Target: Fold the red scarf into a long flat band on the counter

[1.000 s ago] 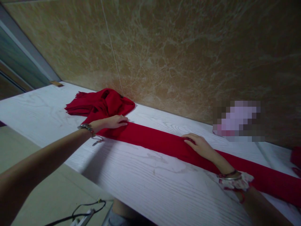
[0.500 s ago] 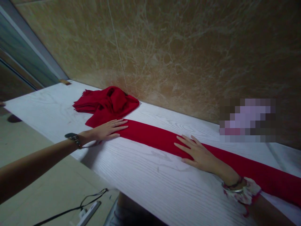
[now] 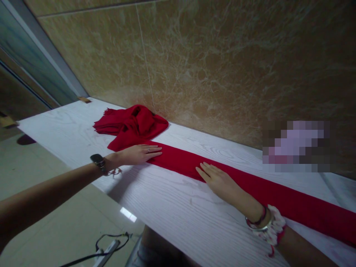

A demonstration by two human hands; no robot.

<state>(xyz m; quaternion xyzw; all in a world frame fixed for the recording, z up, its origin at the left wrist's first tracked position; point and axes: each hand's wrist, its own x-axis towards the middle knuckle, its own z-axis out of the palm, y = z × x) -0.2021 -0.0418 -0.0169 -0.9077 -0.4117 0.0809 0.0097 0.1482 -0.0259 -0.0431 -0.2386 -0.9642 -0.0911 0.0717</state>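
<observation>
A long red scarf [image 3: 178,159] lies across the white table, folded into a flat band that runs off the right edge of the view. Its far left part is a loose heap with fringed ends showing. My left hand [image 3: 137,154] rests flat on the band beside the heap, fingers stretched out, palm down. Farther right, my right hand [image 3: 215,178] lies on the same band with its fingers extended and closer together. Neither hand grips the cloth. A watch is on my left wrist; bracelets and a scrunchie circle my right.
The white wood-grain table [image 3: 167,196] stands against a brown marbled wall [image 3: 222,74]. A blurred pinkish patch [image 3: 297,142] is at the back right. On the floor below lie a power strip [image 3: 107,254] and a black cable [image 3: 83,259].
My hands have come closer together along the band: the right slid left, the left slightly right. The fingers of both are less spread. The view has shifted a little.
</observation>
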